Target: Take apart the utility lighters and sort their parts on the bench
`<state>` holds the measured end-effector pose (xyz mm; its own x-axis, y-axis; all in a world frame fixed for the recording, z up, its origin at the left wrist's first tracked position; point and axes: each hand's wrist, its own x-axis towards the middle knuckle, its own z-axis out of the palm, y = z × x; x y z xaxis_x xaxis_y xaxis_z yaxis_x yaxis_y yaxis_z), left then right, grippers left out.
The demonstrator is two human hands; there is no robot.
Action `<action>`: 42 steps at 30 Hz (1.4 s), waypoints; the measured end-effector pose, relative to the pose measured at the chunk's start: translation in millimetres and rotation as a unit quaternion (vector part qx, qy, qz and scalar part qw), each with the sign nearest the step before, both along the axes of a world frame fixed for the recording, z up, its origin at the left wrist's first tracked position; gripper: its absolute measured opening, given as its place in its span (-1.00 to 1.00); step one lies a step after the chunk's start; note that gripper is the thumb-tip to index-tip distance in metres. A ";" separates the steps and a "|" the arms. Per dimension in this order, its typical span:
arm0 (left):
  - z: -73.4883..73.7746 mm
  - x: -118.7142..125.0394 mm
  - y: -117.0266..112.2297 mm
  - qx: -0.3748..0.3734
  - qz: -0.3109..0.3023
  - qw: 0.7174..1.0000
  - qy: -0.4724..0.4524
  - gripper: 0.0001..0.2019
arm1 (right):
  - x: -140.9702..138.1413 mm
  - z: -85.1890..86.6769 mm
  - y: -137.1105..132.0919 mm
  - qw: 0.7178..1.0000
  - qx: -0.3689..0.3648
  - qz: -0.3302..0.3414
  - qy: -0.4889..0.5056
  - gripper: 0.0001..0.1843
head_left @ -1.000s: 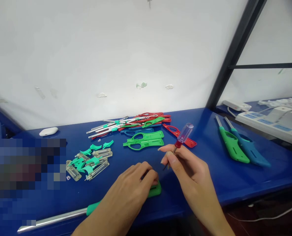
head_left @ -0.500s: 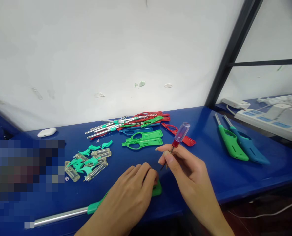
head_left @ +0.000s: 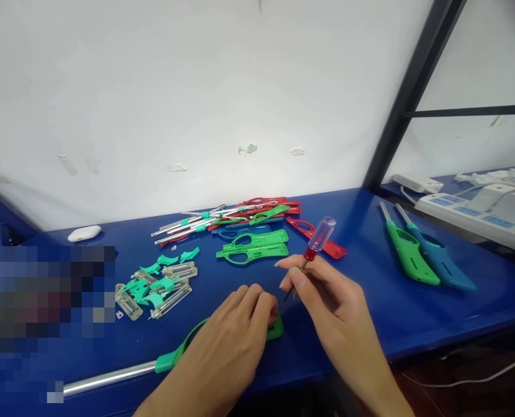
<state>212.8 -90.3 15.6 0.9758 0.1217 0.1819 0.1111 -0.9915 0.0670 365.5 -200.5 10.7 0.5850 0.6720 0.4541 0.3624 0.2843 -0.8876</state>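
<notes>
We see the left hand [head_left: 238, 333] clasping a green lighter [head_left: 275, 330], seemingly unopened, on the tabletop [head_left: 392, 318]; the right hand [head_left: 335, 307] has its grip pinched around a screwdriver [head_left: 320, 236]. Beyond, we judge the green shells [head_left: 261, 253] and clear tanks [head_left: 173, 301] already separated; two lighters [head_left: 420, 267] at right look intact.

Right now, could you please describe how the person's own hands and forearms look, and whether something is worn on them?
The left hand and the right hand are both bare, without gloves. I see no ring on the visible fingers. The forearms show no sleeve, watch, bracelet or marking, as far as the picture reaches.
</notes>
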 end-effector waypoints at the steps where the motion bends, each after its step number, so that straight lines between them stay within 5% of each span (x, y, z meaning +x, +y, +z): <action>1: 1.0 0.7 -0.5 0.012 -0.001 1.000 0.004 -0.65 | -0.2 0.3 -0.2 1.000 -0.001 -0.001 0.000 -0.80; 7: 18.3 8.8 -2.1 0.138 -0.007 0.988 0.070 -0.57 | 0.6 1.8 -1.1 1.000 0.005 -0.002 -0.004 -0.78; 16: 35.4 14.7 4.4 0.195 -0.056 0.969 0.141 -0.43 | 0.4 0.2 -1.5 1.000 0.002 0.013 0.006 -0.80; 31: 31.6 21.3 7.6 0.230 -0.086 0.965 0.096 -0.89 | 0.8 0.3 -1.6 1.000 0.015 0.002 -0.004 -0.82; 38: 37.9 13.6 19.8 0.228 -0.046 0.973 -0.001 -0.78 | 1.8 -0.2 -1.3 1.000 0.017 -0.001 -0.015 -0.81; 42: 48.6 -4.7 44.5 0.191 0.037 0.981 -0.011 -0.69 | 1.9 0.0 -0.7 1.000 0.009 -0.009 -0.021 -0.82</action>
